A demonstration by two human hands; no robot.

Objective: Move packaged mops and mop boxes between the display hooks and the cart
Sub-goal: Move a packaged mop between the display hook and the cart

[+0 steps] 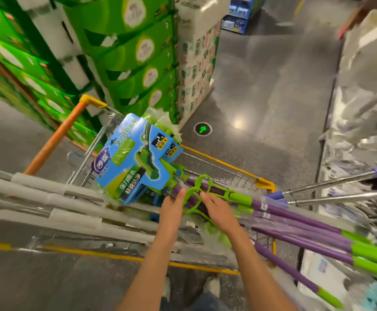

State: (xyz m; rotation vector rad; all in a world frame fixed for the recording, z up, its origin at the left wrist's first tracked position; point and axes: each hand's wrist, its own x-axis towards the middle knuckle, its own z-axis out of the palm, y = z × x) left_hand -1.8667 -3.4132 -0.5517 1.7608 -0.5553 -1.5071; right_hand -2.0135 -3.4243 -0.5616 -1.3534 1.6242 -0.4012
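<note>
Both hands sit at one green lever [202, 194] atop the purple mops [295, 223] in the cart [265, 182]: left hand [173, 209] touches its edge, right hand [216, 212] lies inside, fingers loosely extended, neither clearly gripping. I count about five purple handles, two blue mop boxes [133, 158], three grey poles [55, 198]. Open floor [272, 97] lies beyond the cart's far rim.

shop aisle: stacked cartons [124, 52], cart [265, 182]

Glossy blue card mop packaging [133, 160], smooth purple plastic-wrapped handles [295, 218], wire metal cart [223, 163], polished grey floor [272, 90]
</note>
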